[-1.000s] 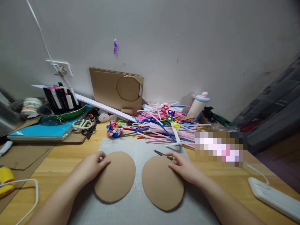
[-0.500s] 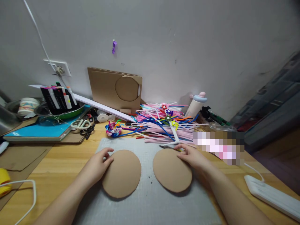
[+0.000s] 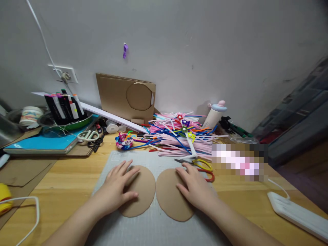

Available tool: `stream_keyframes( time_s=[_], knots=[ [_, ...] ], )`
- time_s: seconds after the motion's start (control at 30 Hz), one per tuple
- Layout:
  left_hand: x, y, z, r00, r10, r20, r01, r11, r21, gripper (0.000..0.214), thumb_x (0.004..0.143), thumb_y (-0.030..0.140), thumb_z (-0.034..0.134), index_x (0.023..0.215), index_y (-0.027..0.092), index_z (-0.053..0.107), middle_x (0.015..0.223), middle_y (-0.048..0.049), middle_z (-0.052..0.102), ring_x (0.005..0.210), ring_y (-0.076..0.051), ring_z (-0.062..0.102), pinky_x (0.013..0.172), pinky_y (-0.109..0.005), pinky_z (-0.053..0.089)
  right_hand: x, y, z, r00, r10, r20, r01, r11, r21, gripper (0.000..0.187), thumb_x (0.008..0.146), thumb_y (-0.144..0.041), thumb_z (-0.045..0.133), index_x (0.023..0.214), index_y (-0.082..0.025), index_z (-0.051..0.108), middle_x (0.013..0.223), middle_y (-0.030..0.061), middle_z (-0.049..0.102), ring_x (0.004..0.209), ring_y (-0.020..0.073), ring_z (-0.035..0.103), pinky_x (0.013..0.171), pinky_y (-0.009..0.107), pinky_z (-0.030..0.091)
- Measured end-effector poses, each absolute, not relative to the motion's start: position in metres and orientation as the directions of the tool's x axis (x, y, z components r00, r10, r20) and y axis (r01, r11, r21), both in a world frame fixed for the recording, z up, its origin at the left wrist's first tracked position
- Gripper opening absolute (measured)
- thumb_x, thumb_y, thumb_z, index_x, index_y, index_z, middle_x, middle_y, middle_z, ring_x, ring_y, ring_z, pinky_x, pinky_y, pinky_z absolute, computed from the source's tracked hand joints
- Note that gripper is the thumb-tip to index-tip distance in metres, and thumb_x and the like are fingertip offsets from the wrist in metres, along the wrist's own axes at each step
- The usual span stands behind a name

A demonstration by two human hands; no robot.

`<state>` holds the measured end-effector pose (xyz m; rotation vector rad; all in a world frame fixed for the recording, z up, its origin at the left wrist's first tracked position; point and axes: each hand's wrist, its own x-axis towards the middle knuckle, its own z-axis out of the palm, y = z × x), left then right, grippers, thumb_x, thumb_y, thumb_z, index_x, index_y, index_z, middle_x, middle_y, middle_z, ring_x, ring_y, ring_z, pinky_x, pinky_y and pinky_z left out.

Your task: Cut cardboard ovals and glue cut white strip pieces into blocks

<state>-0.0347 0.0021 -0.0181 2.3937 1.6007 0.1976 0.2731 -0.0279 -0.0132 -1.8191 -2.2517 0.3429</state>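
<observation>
Two brown cardboard ovals lie side by side on a grey cutting mat (image 3: 159, 229). My left hand (image 3: 119, 186) lies flat and open on the left oval (image 3: 143, 191), fingers spread. Flat on the right oval (image 3: 167, 198) rests my right hand (image 3: 194, 186), open too. The ovals nearly touch at their inner edges. A pair of scissors with yellow and red handles (image 3: 205, 167) lies on the mat's far right corner, just beyond my right hand and free of it.
A heap of coloured pipe cleaners and straws (image 3: 179, 136) sits behind the mat. Cut cardboard (image 3: 125, 97) leans on the wall. Markers in a tray (image 3: 64, 107), white scissors (image 3: 88, 135), a small bottle (image 3: 215, 114) and a white power strip (image 3: 294, 215) stand around.
Both hands went from pinching the ovals' far edges to lying flat on them. The ovals slid closer together. My right hand let go of the scissors, which now lie on the mat.
</observation>
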Motion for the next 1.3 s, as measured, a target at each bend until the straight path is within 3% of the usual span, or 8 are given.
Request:
stream_keyframes(
  time_s=[0.1,0.23,0.77,0.83,0.93,1.03,1.1,1.3],
  knots=[
    [-0.028,-0.004,-0.021,0.440,0.890,-0.119,0.872,-0.392,0.294,0.102,0.055,0.065,0.072,0.143,0.036,0.030,0.157,-0.0110,0.007,0.142,-0.037,0.006,0.111,-0.057,0.015,0.264,-0.037,-0.010,-0.383,0.919,-0.092,0.866,0.322,-0.383,0.080,0.070,-0.052,0.070,0.141,-0.035,0.036,0.156,0.0087,0.014,0.141,0.0350,0.012,0.110,0.054,0.014],
    [-0.024,-0.008,-0.024,0.511,0.844,-0.160,0.838,-0.448,0.312,0.119,0.044,0.075,0.070,0.145,0.033,0.023,0.156,-0.0139,0.003,0.142,-0.036,0.000,0.112,-0.057,0.009,0.255,-0.042,-0.012,-0.504,0.817,-0.280,0.822,0.355,-0.445,0.105,0.055,-0.071,0.070,0.144,-0.043,0.021,0.158,0.0054,-0.005,0.141,0.0386,-0.010,0.105,0.065,-0.006],
    [-0.013,-0.019,-0.015,0.491,0.844,-0.217,0.844,-0.398,0.361,0.116,0.039,0.063,0.079,0.142,0.033,0.034,0.156,-0.0145,0.008,0.141,-0.039,0.006,0.110,-0.061,0.013,0.259,-0.042,-0.010,-0.501,0.820,-0.277,0.821,0.349,-0.452,0.096,0.064,-0.065,0.069,0.144,-0.039,0.024,0.157,0.0111,0.002,0.141,0.0380,-0.007,0.103,0.067,-0.009],
    [-0.011,-0.016,-0.013,0.475,0.862,-0.178,0.830,-0.371,0.417,0.104,0.046,0.060,0.078,0.139,0.032,0.041,0.155,-0.0135,0.017,0.141,-0.039,0.012,0.110,-0.060,0.013,0.259,-0.042,-0.009,-0.499,0.820,-0.282,0.823,0.346,-0.450,0.096,0.063,-0.066,0.069,0.144,-0.039,0.025,0.157,0.0119,0.002,0.141,0.0382,-0.006,0.103,0.067,-0.009],
    [-0.016,0.003,0.003,0.280,0.958,0.064,0.762,-0.262,0.593,0.052,0.075,0.050,0.061,0.122,0.028,0.058,0.141,-0.0101,0.048,0.132,-0.031,0.039,0.110,-0.052,0.025,0.258,-0.042,-0.007,-0.493,0.824,-0.281,0.826,0.342,-0.447,0.091,0.066,-0.067,0.066,0.144,-0.039,0.027,0.157,0.0112,0.004,0.141,0.0379,-0.004,0.103,0.068,-0.010],
    [-0.033,0.042,0.027,-0.174,0.942,0.288,0.549,-0.150,0.822,0.031,0.078,0.041,0.060,0.105,0.026,0.062,0.114,-0.0047,0.063,0.112,-0.027,0.055,0.101,-0.042,0.039,0.259,-0.043,-0.008,-0.474,0.848,-0.238,0.821,0.328,-0.467,0.074,0.079,-0.059,0.058,0.143,-0.038,0.030,0.157,0.0089,0.011,0.142,0.0352,0.001,0.104,0.067,-0.010],
    [-0.047,0.077,0.043,-0.388,0.889,0.244,0.330,-0.113,0.937,0.029,0.077,0.032,0.064,0.104,0.022,0.060,0.105,-0.0035,0.063,0.104,-0.023,0.058,0.096,-0.039,0.043,0.261,-0.043,-0.009,-0.444,0.873,-0.202,0.812,0.297,-0.502,0.062,0.086,-0.053,0.051,0.143,-0.036,0.032,0.156,0.0083,0.018,0.143,0.0322,0.007,0.106,0.065,-0.008],
    [-0.077,0.179,0.067,-0.472,0.879,0.067,0.087,-0.029,0.996,0.031,0.089,0.032,0.055,0.115,0.015,0.056,0.113,-0.0085,0.060,0.095,-0.020,0.061,0.080,-0.041,0.053,0.262,-0.039,-0.014,-0.390,0.915,-0.103,0.726,0.237,-0.646,0.047,0.088,-0.043,0.051,0.133,-0.029,0.049,0.146,0.0098,0.039,0.139,0.0266,0.025,0.112,0.059,0.001]
  ],
)
